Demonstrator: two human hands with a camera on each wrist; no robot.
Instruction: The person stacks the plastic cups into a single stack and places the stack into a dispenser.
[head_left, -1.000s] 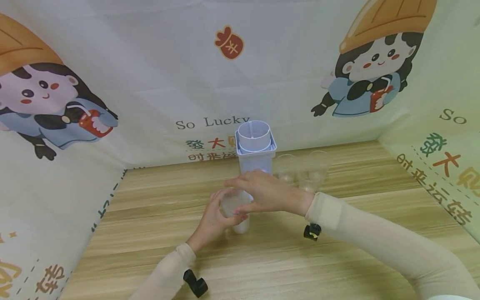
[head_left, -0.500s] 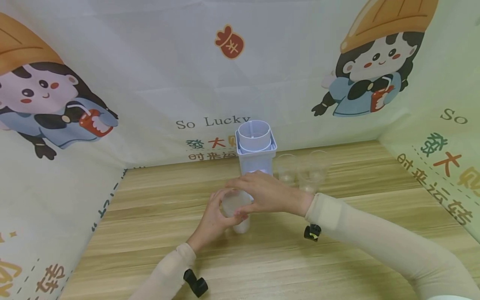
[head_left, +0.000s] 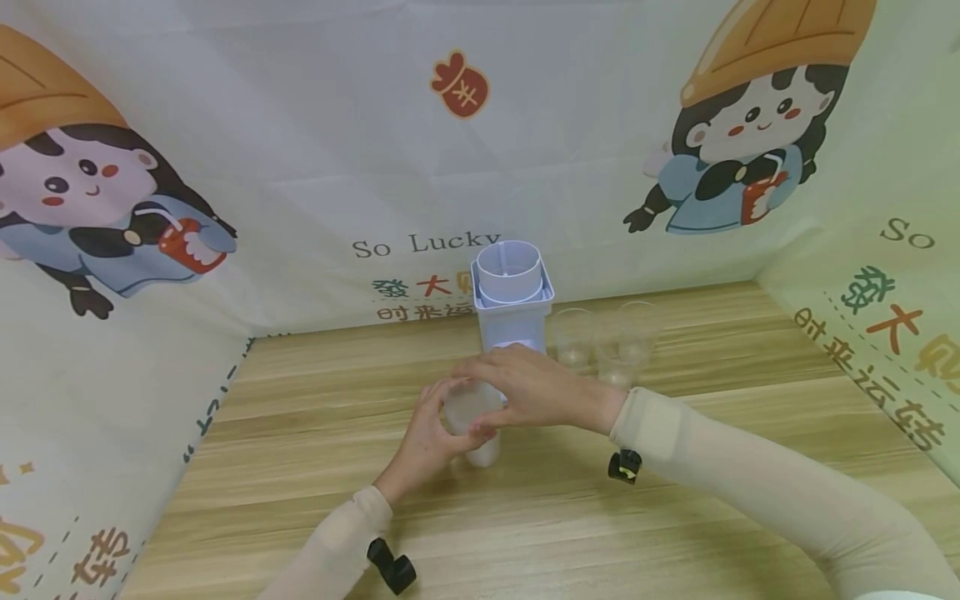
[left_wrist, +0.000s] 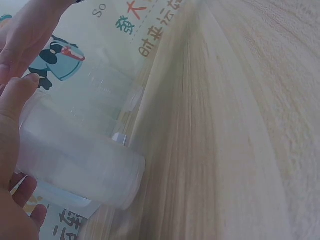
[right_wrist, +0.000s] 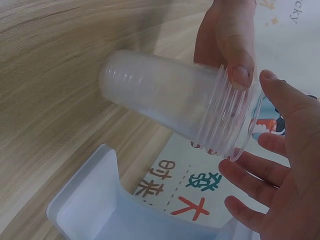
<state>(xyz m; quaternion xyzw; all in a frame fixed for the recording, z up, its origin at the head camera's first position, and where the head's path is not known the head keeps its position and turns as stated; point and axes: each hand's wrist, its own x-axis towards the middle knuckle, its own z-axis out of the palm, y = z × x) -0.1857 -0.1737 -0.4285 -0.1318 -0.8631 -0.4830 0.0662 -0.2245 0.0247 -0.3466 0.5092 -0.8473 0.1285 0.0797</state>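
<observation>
A stack of nested clear plastic cups [head_left: 483, 452] stands upright on the wooden table, rims at the top. My left hand [head_left: 423, 442] grips it just below the rims, as the right wrist view shows with the thumb across the stack [right_wrist: 155, 92]. Over the top, my right hand [head_left: 534, 387] holds the uppermost rim between its thumb and fingers [right_wrist: 255, 175]. In the left wrist view the frosted-looking wall of the cups [left_wrist: 82, 152] shows down to the base. Both hands hide much of the upper cups in the head view.
Right behind the hands stands a pale lilac cup dispenser [head_left: 513, 321] with a round tube in its square top. Several clear cups [head_left: 630, 342] stand to its right, near the printed backdrop [head_left: 315, 167]. Wood-grain table [head_left: 570, 525] lies in front.
</observation>
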